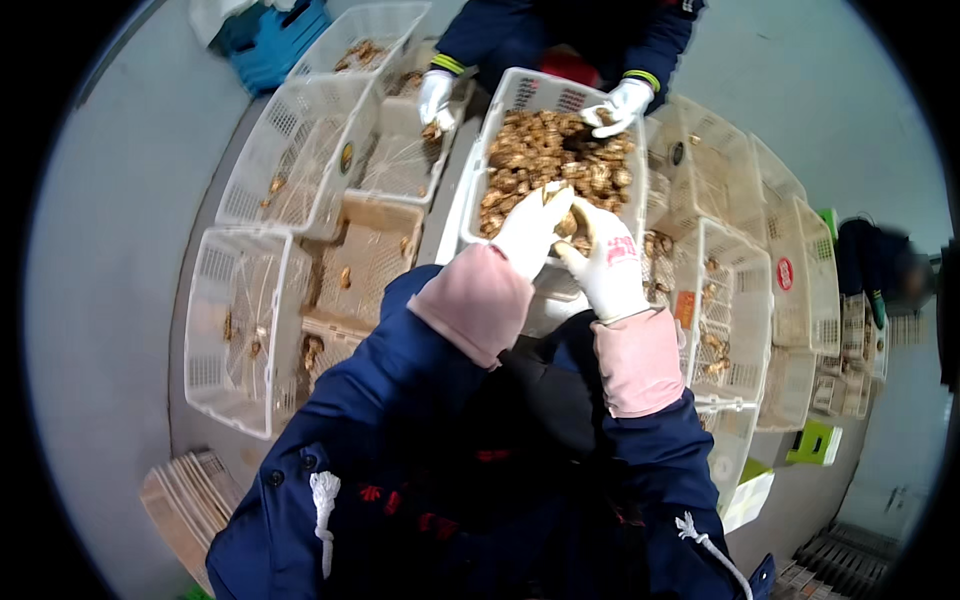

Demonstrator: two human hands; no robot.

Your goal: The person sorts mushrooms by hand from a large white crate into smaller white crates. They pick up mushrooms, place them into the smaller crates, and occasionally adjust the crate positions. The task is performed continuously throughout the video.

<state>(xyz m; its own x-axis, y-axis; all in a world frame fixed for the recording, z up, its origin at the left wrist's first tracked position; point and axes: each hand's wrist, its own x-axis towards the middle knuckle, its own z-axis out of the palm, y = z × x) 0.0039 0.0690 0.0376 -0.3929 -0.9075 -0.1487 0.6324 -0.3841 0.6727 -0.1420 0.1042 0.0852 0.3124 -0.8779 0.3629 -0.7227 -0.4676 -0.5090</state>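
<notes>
My left hand [527, 231] and my right hand [609, 262], both in white gloves, meet over the near end of a white plastic crate [641, 196]. Between their fingertips is a brown, lumpy piece of produce [566, 223], partly hidden by the gloves. Many similar brown pieces [525, 150] fill the crate, with a dark gap towards its far right. The pieces look like mushrooms, but I cannot tell for sure. The right glove bears red printing.
Opposite me, a co-worker's gloved hand [621, 106] reaches into the crate; the other gloved hand [436, 101] holds a brown piece over a left-hand crate [394, 154]. Further crates [251, 315] [731, 300] with a few pieces flank me. Another person [874, 255] is far right.
</notes>
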